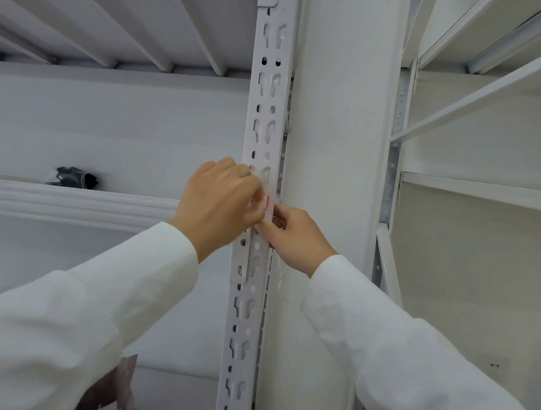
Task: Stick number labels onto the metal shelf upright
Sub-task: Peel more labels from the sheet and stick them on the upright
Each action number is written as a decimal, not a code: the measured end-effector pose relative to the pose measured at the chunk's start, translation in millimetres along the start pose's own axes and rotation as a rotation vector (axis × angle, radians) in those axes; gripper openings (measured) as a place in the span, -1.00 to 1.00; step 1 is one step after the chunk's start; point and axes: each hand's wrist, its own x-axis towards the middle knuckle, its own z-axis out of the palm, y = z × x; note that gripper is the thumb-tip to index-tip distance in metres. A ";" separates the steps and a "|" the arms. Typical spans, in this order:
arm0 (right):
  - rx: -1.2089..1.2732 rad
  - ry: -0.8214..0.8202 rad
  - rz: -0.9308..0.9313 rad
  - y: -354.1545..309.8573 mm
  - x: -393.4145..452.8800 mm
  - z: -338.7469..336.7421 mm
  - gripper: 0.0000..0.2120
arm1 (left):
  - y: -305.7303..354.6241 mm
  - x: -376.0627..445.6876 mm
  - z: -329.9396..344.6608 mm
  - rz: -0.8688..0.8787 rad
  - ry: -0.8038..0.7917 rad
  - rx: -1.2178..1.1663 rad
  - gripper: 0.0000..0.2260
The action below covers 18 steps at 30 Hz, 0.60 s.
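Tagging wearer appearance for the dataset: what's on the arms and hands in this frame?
Both arms wear long, loose white sleeves, left sleeve and right sleeve, plain fabric with cuffs ending at the wrists. The left hand and right hand are bare: no gloves, rings or watch visible.

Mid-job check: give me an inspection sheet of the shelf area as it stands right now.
Surface: white slotted metal upright, vertical, centre of view.
Job's things: small label with a red mark held against the upright between both hands; the number is unreadable.
Clutter: dark bundle on the left shelf; brownish item at the bottom edge, unclear.
Grippers: left hand covers the label's left side; right hand pinches at its lower right with the fingers.
Cables: nothing seen.
Surroundings: white wall; a second white rack to the right.
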 end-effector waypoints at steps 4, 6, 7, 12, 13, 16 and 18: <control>0.012 0.000 0.003 1.7 0.6 0.3 -0.87 | 0.2 -5.2 -0.6 0.009 -0.029 -0.022 -0.82; 0.019 -0.001 0.002 1.2 0.3 0.8 -0.86 | 2.2 -5.2 1.4 -0.025 -0.030 -0.039 -0.89; 0.015 -0.002 0.000 1.0 0.1 1.1 -0.83 | 2.7 -4.7 2.7 -0.049 -0.028 -0.052 -0.90; -0.026 0.005 0.001 -1.3 -1.2 1.4 -0.84 | 10.8 -1.8 2.0 -0.154 -0.061 -0.017 -0.86; -0.039 0.011 0.004 -1.8 -2.0 1.3 -0.84 | 13.5 -0.6 2.4 -0.162 -0.078 0.005 -0.83; -0.057 0.020 0.001 -3.0 -3.5 1.5 -0.83 | 17.5 3.2 4.8 -0.175 -0.145 0.061 -0.78; -0.068 0.022 0.001 -3.9 -4.3 1.4 -0.83 | 17.1 3.8 5.2 -0.180 -0.163 0.068 -0.78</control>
